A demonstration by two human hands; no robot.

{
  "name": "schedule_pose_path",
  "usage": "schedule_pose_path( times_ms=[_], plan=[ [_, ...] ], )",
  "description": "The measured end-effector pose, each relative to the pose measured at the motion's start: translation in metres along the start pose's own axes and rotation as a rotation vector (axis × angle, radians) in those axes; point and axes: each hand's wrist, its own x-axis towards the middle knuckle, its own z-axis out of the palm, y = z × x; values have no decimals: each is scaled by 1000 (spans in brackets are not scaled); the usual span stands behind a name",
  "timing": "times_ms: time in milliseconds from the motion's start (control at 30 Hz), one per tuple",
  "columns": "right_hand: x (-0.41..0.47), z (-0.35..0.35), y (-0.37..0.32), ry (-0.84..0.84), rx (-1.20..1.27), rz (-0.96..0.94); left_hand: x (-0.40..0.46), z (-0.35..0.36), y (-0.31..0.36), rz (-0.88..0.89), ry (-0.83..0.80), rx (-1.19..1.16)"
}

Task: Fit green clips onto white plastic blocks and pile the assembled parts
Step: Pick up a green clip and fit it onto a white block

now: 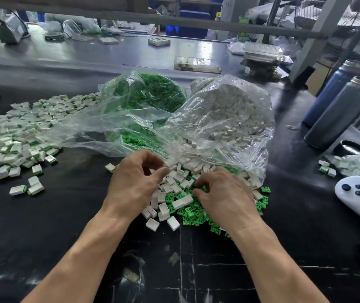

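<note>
Loose white blocks and green clips lie mixed in a small heap on the black table between my hands. My left hand hovers over the blocks with fingers and thumb curled; whatever it may hold is hidden. My right hand reaches down into the clips, its thumb and forefinger pinching a green clip. A wide pile of assembled parts, white with green edges, spreads at the left. Behind the heap lie an open clear bag of green clips and one of white blocks.
A white controller lies at the right edge, below a small bag of parts. Two tall flasks and a black lid stand at the right. Clear trays sit further back.
</note>
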Motion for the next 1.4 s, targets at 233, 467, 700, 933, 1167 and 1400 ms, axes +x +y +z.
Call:
schedule_pose_path(
  times_ms=[233,467,700,933,1167,1400],
  plan=[
    [-2,0,5,60,296,-15,-2,5,4,-29,-119,-352],
    [-6,-10,2,65,1130,5,-4,13,6,5,-159,-463],
    [-8,-8,0,42,1251,-26,-9,15,10,-1,-162,-627],
    [-8,-5,0,43,1265,-23,-7,15,14,-120,-168,-818],
    [-10,-2,-3,27,1281,-47,-11,17,15,-96,-211,-871],
    [-10,0,-3,64,1251,-63,-11,17,16,-124,-167,-761]
  ],
)
